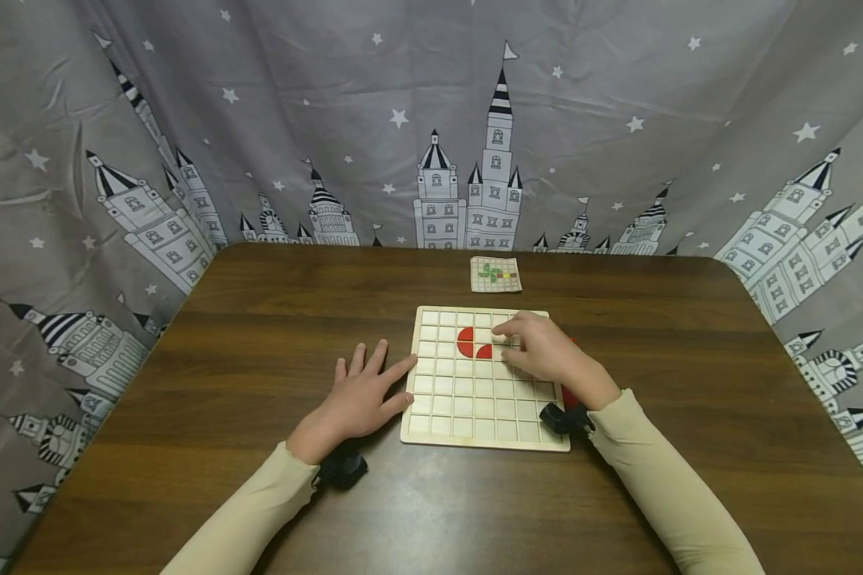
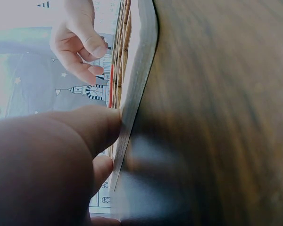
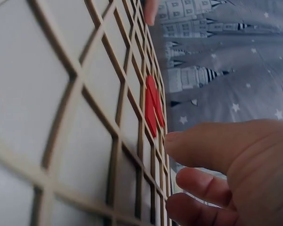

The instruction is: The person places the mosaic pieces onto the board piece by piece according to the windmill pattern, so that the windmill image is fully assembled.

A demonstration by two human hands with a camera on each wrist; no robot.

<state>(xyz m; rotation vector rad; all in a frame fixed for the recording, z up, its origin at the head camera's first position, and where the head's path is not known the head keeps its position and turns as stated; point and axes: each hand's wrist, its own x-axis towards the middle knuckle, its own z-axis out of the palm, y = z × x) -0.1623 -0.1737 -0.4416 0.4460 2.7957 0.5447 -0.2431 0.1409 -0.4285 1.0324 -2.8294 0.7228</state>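
Observation:
A pale wooden grid board (image 1: 453, 405) lies on the table, with red quarter-circle pieces (image 1: 465, 349) in cells of its upper middle. My left hand (image 1: 359, 402) is spread at the board's left side. In the left wrist view its thumb (image 2: 101, 125) touches the board's edge (image 2: 137, 70). Over the upper right cells, close to the red pieces (image 3: 151, 106), is my right hand (image 1: 542, 349). Its thumb (image 3: 193, 143) and loosely bent fingers are apart, and no piece shows between them.
A small pattern card (image 1: 495, 275) with green, red and yellow shapes lies behind the board near the table's far edge. Something red (image 1: 570, 397) sits at the board's right side, partly hidden under my right forearm. A grey castle-print curtain (image 1: 374, 96) hangs behind the table.

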